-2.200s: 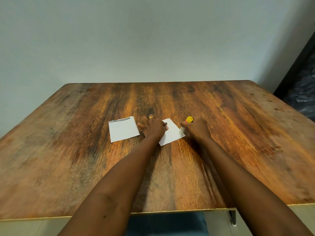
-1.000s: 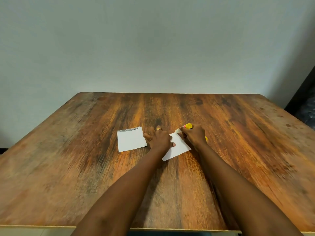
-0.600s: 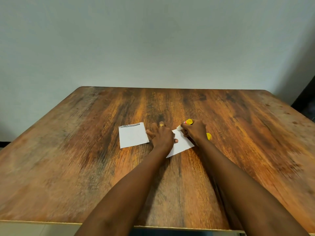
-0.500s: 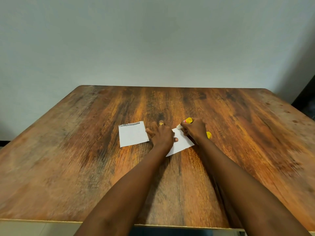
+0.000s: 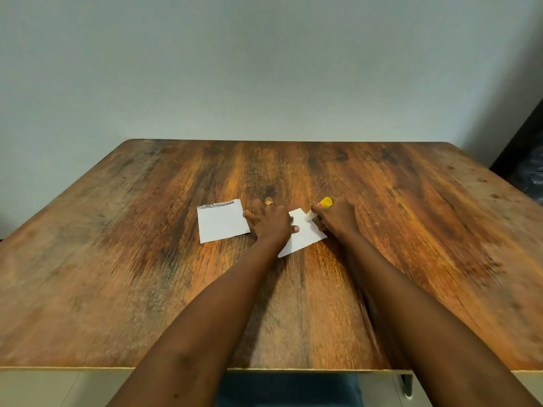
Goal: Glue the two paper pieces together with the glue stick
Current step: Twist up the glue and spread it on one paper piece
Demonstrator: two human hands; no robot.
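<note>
Two white paper pieces lie on the wooden table (image 5: 117, 274). The left paper (image 5: 221, 221) lies free, with a dark strip along its far edge. My left hand (image 5: 271, 223) presses flat on the right paper (image 5: 302, 235), fingers spread, a gold ring on one finger. My right hand (image 5: 335, 217) grips the glue stick (image 5: 320, 205), whose yellow end points up and whose white tip touches the right paper's far corner. Most of the stick is hidden in my fist.
A plain pale wall stands behind the table. A dark object (image 5: 526, 160) sits past the table's far right corner. The table's near edge runs across the bottom, with a table leg (image 5: 407, 386) at lower right.
The glue stick's tip has stayed at the right paper's far corner with small shifts. A yellow cap seen behind my right hand earlier is hidden now. The camera has tilted slightly.
</note>
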